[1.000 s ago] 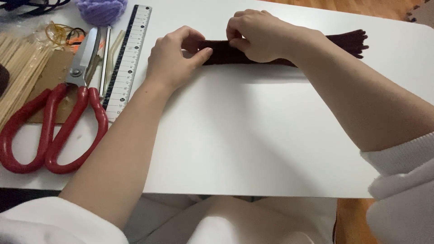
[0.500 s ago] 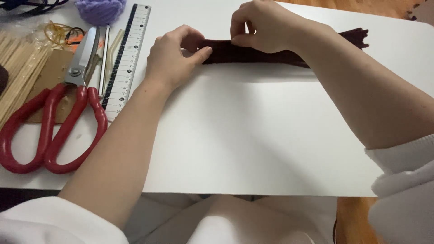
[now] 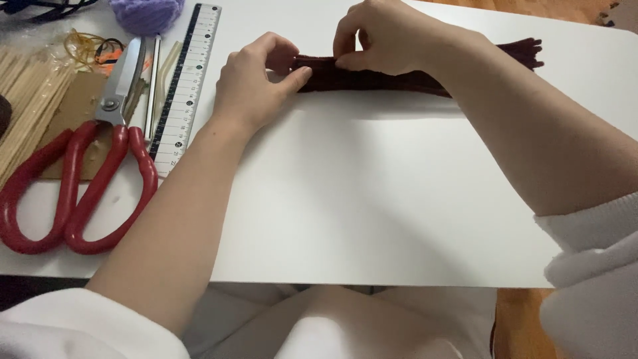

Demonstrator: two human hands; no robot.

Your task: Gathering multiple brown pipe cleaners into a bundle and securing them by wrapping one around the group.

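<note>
Soft, even daylight is falling across the white table (image 3: 372, 199), seeming to come from about 12 o'clock. The forearms are casting only faint, diffuse shadows toward 6 o'clock, and a thin dark shadow is lying under the table's near edge. No harsh glare is showing, though the scissors (image 3: 86, 173) blade is catching a dull sheen at 10 o'clock. The centre is staying fairly sharp, while the white sleeves at 4 and 7 o'clock are blurring and slightly overexposing.

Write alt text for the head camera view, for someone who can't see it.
Both hands pinch a bundle of dark maroon fuzzy craft stems on a white table: the left hand at its end, the right hand on top. Red-handled scissors and a ruler lie left.
</note>
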